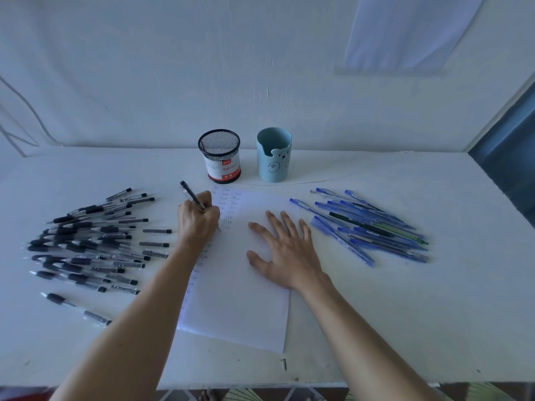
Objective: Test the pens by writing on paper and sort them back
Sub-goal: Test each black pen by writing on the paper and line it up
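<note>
The left hand (198, 221) grips one black pen (191, 194), fingers curled round the barrel; the tip is hidden behind the knuckles, over the columns of "test" on the single paper (237, 299). The right hand (285, 250) lies flat on the sheet, fingers straight and spread, holding nothing. Left of the paper: black pens (86, 244), dozens, too overlapped to count. Right: blue pens (367, 227), a smaller heap. Behind: two holders, mesh cup (219, 156) and blue cup (273, 157), on the table (405, 314)

Pen (192, 195) tip behind left hand (198, 219); mesh cup's (219, 156) small txt illegible
</note>
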A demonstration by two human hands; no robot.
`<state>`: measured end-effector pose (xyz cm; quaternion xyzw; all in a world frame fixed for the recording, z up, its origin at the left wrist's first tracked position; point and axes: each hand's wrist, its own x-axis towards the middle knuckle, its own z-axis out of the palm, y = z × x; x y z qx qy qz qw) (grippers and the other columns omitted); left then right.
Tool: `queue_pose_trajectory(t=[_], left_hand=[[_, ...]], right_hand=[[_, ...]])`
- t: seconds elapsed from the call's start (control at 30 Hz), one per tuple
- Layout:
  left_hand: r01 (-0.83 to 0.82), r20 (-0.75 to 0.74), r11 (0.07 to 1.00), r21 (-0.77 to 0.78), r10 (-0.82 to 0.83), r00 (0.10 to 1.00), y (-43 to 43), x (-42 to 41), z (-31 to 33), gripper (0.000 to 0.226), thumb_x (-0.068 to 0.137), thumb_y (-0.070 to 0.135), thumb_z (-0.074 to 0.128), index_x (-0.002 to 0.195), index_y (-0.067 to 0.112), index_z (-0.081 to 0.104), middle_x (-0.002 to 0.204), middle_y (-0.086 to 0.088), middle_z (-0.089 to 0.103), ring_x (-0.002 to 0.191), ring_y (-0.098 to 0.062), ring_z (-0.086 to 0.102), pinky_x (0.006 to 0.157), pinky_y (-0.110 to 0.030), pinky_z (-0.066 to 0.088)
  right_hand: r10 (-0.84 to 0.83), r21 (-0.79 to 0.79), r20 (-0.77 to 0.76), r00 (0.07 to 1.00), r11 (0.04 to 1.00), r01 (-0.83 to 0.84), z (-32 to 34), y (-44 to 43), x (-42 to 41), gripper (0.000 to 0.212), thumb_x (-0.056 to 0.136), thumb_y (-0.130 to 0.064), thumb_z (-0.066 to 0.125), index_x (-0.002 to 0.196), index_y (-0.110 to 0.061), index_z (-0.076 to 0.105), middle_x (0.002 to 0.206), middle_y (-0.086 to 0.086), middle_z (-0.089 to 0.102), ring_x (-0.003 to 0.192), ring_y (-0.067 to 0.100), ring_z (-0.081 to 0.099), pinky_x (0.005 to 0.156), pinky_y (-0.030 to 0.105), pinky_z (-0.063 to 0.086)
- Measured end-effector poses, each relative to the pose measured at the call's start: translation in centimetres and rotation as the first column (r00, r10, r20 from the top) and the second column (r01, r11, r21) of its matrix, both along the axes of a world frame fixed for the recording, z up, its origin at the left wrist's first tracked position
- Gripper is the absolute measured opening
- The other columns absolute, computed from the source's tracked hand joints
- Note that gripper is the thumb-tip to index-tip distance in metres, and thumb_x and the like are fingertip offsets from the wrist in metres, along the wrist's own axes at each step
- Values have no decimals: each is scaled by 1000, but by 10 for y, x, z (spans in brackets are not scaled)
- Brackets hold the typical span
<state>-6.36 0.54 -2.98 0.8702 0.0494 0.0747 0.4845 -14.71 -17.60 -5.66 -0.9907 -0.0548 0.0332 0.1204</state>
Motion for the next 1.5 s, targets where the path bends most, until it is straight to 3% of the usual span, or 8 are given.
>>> queue_pose_trajectory(t=[0.17,0.4,0.8,0.9,1.13,1.5], left_hand=[[2,-9,1000,14,-2,1000,1,1,-2,22,66,-7,47,64,4,28,62,-7,28,60,-19,25,39,-25,16],[11,-2,1000,6,-11,1000,0,0,-2,25,66,-7,45,61,12,29,60,-7,28,59,-19,25,48,-27,18],[33,2,999,18,-33,999,0,2,-4,30,66,-6,47,59,15,27,59,-7,29,60,-19,28,42,-25,20],[50,1,999,16,-51,999,0,3,-6,30,65,-6,47,58,15,27,59,-6,27,60,-19,27,48,-28,21],[61,9,998,21,-61,998,-1,2,-6,29,65,-7,46,58,14,27,59,-6,29,60,-19,25,45,-25,19],[99,27,994,36,-100,995,0,3,-9,18,60,5,45,59,9,28,58,-8,30,58,-20,24,44,-27,20]], right_hand=[[2,1,7,1000,1000,-2,0,0,0,79,77,-73,11,151,-48,18,167,-5,4,153,21,-1,121,54,-2],[5,5,5,1000,1000,-5,1,0,-1,80,77,-73,10,152,-47,18,167,-5,3,153,22,-2,121,54,-3],[-1,0,6,1000,1000,1,0,0,0,81,76,-73,10,152,-47,18,167,-4,4,153,22,-1,120,53,-3],[-2,5,4,1000,1000,2,0,1,0,81,76,-73,11,152,-47,18,167,-4,4,153,21,-2,120,53,-4],[4,-1,-6,1000,1000,-4,0,0,0,71,85,-70,24,152,-47,17,167,-5,2,153,21,-3,120,53,-4],[-1,-2,-10,1000,1000,1,1,1,0,79,77,-73,12,152,-47,16,167,-5,2,153,21,-3,120,53,-4]])
